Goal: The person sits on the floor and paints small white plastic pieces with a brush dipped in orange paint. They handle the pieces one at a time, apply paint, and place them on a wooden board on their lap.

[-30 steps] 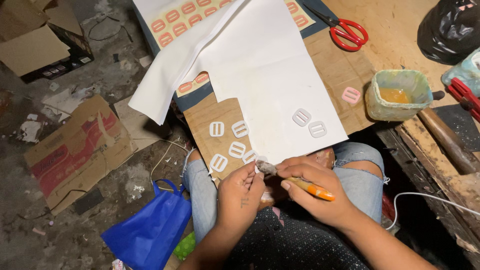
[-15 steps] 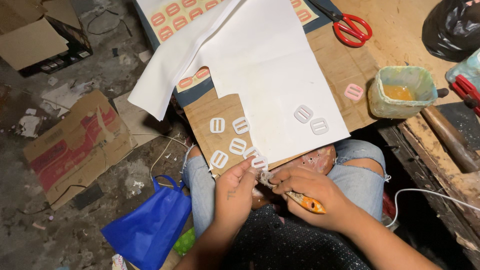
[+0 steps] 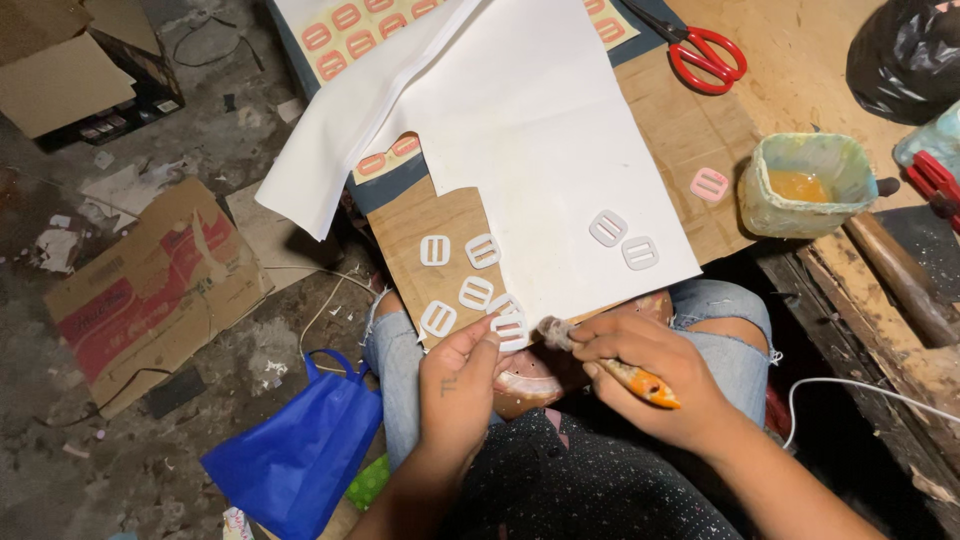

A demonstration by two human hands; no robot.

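My left hand (image 3: 458,385) pinches a white slotted buckle (image 3: 510,328) at the near edge of a brown cardboard board (image 3: 690,140) lying over my knees. My right hand (image 3: 650,375) grips a small orange-handled brush (image 3: 640,382), and its bristle tip (image 3: 553,331) touches or nearly touches that buckle. Several more white buckles (image 3: 476,292) lie on the cardboard by my left hand. Two others (image 3: 623,240) rest on a large white sheet (image 3: 530,130). A single pink buckle (image 3: 710,184) lies further right.
A glue-smeared tub of amber liquid (image 3: 805,185) stands at the board's right edge. Red scissors (image 3: 700,50) lie at the top, a black bag (image 3: 910,55) top right. A blue bag (image 3: 300,455) and flattened cartons (image 3: 150,290) lie on the dirty floor at left.
My hands have closed in on each other; the brush tip has moved up to the buckle in my left hand. The view has shifted slightly.
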